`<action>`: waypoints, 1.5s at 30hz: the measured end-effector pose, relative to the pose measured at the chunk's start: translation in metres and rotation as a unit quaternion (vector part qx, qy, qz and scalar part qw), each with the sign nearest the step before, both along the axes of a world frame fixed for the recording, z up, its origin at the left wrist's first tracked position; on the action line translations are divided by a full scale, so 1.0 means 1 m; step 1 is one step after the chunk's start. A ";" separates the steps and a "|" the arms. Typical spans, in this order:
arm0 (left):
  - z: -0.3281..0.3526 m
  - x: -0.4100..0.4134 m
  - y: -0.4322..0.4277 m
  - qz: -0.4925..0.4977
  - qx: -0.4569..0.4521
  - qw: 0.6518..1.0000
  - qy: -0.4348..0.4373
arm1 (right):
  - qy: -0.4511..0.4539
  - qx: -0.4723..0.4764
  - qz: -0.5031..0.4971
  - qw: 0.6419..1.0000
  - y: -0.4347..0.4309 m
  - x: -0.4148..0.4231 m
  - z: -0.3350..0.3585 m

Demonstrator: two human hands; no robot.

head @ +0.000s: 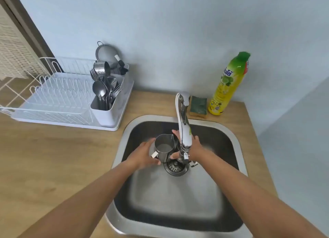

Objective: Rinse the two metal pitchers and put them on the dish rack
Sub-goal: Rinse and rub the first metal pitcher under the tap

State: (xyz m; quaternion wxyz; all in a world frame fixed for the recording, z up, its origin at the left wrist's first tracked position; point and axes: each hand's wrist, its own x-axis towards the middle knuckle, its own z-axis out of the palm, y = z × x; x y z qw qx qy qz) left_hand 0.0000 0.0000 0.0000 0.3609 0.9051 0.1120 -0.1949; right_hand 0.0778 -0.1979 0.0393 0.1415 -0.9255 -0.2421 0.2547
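Observation:
A shiny metal pitcher point(162, 147) stands upright in the steel sink point(236, 145), just left of the faucet point(183, 127), with a pale film inside it. My left hand point(144, 156) wraps around its left side by the handle. Behind the faucet spout is the second metal pitcher point(178, 145), mostly hidden. My right hand point(195, 149) curls around it, fingers at the far side and thumb at the near side. No water stream is visible. The white dish rack point(53, 99) sits on the counter at the left.
The rack's cutlery holder point(105, 93) holds several spoons and forks, with a metal cup and a strainer behind it. A green sponge point(198, 105) and a yellow dish-soap bottle point(227, 84) stand behind the sink. The drain strainer point(176, 167) lies below the pitchers.

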 end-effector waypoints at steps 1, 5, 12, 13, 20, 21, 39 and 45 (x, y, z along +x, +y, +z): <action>-0.005 0.001 0.001 0.012 0.000 1.000 0.001 | -0.005 -0.002 0.007 1.000 0.003 0.005 -0.005; -0.023 0.002 0.004 0.072 0.003 0.997 0.006 | -0.017 -0.035 0.022 0.999 0.009 0.021 -0.025; -0.034 0.002 0.003 0.131 -0.058 0.990 -0.018 | -0.049 -0.019 0.005 0.999 0.013 0.029 -0.057; -0.036 0.002 0.004 0.142 -0.065 0.988 -0.017 | -0.051 -0.002 -0.004 0.999 0.013 0.028 -0.058; -0.037 -0.009 0.009 0.177 -0.085 0.980 -0.026 | -0.030 0.057 -0.041 0.997 0.012 0.015 -0.069; -0.035 -0.012 0.010 0.182 -0.094 0.978 -0.030 | -0.028 0.070 -0.047 0.996 0.011 0.010 -0.065; 0.003 -0.061 -0.017 0.194 -0.253 0.944 -0.087 | 0.015 0.197 -0.190 0.962 -0.034 -0.077 -0.015; 0.010 -0.063 -0.035 0.195 -0.277 0.936 -0.092 | 0.099 0.253 -0.193 0.943 -0.067 -0.066 0.008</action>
